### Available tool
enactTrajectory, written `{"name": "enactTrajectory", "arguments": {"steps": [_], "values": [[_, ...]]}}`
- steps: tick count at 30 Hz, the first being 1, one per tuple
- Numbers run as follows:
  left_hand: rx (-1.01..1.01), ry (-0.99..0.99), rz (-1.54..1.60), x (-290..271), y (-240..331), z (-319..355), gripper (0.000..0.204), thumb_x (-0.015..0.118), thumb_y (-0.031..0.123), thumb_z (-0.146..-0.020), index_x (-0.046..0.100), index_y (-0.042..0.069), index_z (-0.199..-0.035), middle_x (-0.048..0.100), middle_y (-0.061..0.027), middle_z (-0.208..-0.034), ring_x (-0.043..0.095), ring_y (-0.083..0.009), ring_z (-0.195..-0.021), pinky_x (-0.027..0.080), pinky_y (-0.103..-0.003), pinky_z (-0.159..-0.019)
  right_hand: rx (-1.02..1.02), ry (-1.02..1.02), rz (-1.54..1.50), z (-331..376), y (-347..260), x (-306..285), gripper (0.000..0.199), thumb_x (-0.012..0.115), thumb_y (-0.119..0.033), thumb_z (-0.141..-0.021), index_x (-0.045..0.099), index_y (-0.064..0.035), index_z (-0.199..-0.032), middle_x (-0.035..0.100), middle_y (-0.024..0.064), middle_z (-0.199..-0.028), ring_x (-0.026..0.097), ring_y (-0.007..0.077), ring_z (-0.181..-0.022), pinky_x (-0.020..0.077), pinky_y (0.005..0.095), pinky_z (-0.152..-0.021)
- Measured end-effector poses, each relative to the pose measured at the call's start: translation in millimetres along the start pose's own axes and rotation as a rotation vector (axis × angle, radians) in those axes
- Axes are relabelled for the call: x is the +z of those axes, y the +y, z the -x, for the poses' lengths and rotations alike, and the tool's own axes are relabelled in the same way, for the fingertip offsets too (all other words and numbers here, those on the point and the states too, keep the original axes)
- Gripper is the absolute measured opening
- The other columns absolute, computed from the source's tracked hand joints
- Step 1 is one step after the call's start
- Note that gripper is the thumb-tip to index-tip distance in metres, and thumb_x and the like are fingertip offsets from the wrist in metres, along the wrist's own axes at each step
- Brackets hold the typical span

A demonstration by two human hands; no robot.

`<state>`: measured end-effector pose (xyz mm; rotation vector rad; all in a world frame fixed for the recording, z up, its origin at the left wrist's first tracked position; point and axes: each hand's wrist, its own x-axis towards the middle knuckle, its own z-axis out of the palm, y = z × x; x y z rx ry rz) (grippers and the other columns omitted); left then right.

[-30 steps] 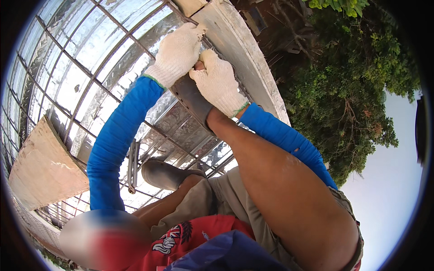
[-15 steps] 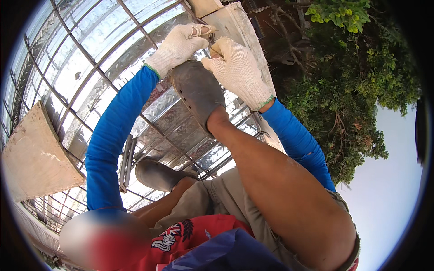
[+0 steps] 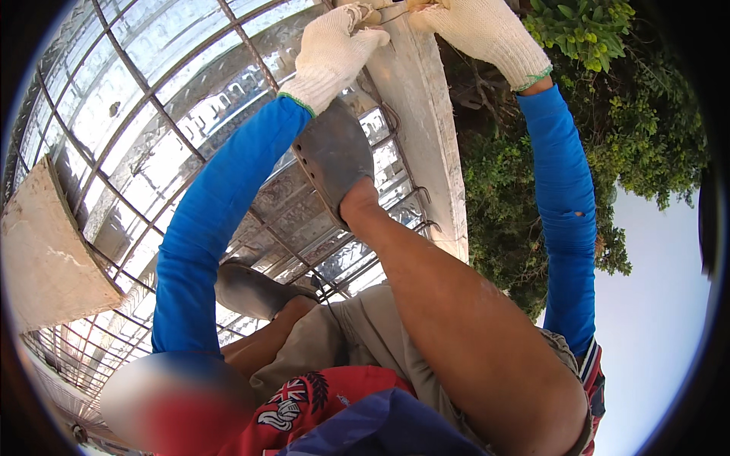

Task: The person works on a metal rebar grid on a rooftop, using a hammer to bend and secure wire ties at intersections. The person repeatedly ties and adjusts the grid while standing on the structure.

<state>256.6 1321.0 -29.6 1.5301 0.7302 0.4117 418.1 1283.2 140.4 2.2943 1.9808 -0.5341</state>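
Nearest the camera are the person's bent knees and tan shorts, with two grey clogs [image 3: 334, 156] planted on a grid of steel reinforcing bars [image 3: 152, 99] laid over shiny corrugated sheet [image 3: 99, 91]. One clog sits just below the left hand, the other lower down beside the left forearm.

Both arms, in blue sleeves, stretch up and away to the top edge of the view. The left hand [image 3: 334, 45], in a white knit glove, is curled closed around something small at the edge of a pale concrete beam [image 3: 422, 129]. The right hand [image 3: 487, 26], gloved the same way, is clenched just beside it, and a thin wire [image 3: 397, 11] seems to run between the two fists, though it is too small to tell for sure.

Such tie wire is probably light, thin and springy. It bends easily but has sharp ends, so it is best pinched close to the bar and not at its tip. The bars themselves look stiff and heavy, and the sheet under them looks slippery.

Beyond the beam, to the right of the hands, are green bushes [image 3: 608, 114] and pale sky.
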Motion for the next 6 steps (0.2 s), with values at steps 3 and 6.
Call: {"name": "enactTrajectory", "arguments": {"steps": [3,6], "values": [[-0.012,0.065,-0.061,-12,6,9,0.05,0.079,0.041,-0.088,0.075,0.012,-0.129,0.074,-0.0102,-0.128,0.074,-0.0222,-0.106,0.055,-0.037,-0.095,0.003,-0.065,-0.003,-7,7,-4,0.018,0.07,-0.019,-0.082,0.075,-0.0036,-0.089,0.073,0.0204,-0.089,0.072,0.0376,-0.087,0.0552,0.0458,-0.076],[0.351,0.277,-0.24,-27,35,4,0.035,0.082,0.026,-0.075,0.08,0.006,-0.105,0.076,-0.0203,-0.105,0.076,-0.0306,-0.1,0.059,-0.033,-0.083,0.051,-0.119,-0.086,-9,11,-9,0.019,0.072,-0.019,-0.08,0.075,-0.0031,-0.09,0.073,0.0207,-0.089,0.072,0.0365,-0.088,0.0552,0.0455,-0.077]]}}
